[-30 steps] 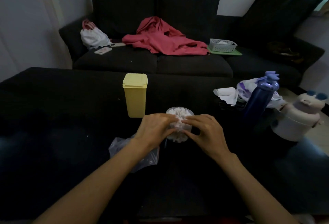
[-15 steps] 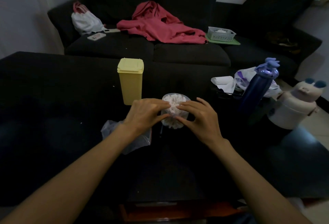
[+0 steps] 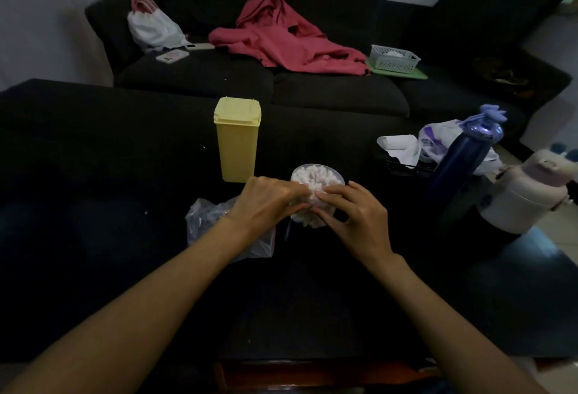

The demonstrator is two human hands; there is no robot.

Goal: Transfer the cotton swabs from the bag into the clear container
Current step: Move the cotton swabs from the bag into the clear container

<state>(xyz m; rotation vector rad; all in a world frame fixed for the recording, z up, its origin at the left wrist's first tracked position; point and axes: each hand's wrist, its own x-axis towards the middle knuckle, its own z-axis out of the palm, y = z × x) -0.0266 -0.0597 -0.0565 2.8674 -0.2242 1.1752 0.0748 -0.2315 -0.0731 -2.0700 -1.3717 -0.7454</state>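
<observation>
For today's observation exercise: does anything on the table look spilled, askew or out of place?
Small white specks lie loose on the dark table, left of the yellow container; what they are is unclear. The plastic bag lies crumpled under the left hand. The clear container stands upright, swabs inside.

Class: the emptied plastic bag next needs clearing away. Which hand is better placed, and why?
Left hand: the plastic bag lies just beneath its wrist, while the right hand is across the clear container.

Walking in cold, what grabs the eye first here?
Both hands, left hand and right hand, meet at a clear container packed with white cotton swabs on the dark table. A yellow lidded box stands behind it, and a red garment sprawls on the sofa.
</observation>
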